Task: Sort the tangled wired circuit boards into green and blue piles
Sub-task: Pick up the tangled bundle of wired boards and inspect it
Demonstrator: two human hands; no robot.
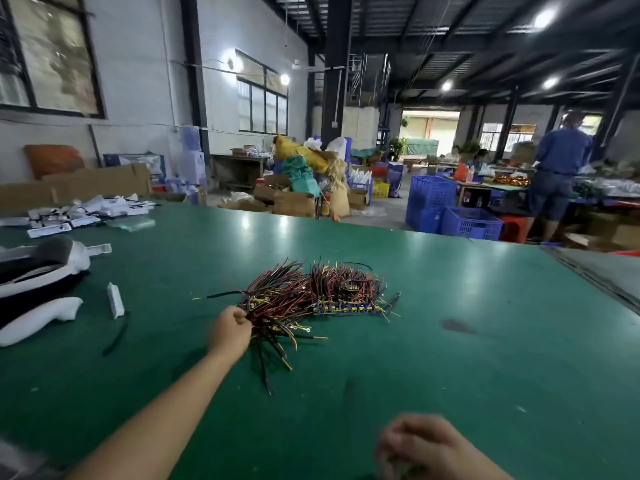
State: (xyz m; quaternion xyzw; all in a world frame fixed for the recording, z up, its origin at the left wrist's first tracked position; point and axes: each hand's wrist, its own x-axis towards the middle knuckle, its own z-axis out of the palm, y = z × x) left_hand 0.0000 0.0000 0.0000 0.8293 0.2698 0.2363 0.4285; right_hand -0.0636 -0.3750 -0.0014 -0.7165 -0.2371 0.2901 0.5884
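Note:
A tangled heap of red, black and yellow wires with small circuit boards (311,296) lies in the middle of the green table (485,341). A row of blue boards (346,309) shows along the heap's right front edge. My left hand (230,334) is stretched out to the heap's left side, its fingers curled round a bunch of the wires. My right hand (426,445) is low near the front edge, blurred, fingers curled; whether it holds anything I cannot tell.
White and black gear (38,271), a white plastic strip (115,300) and a loose black wire (116,336) lie at the left. White parts (86,213) are piled far left. A person in blue (557,178) stands beyond blue crates (471,223).

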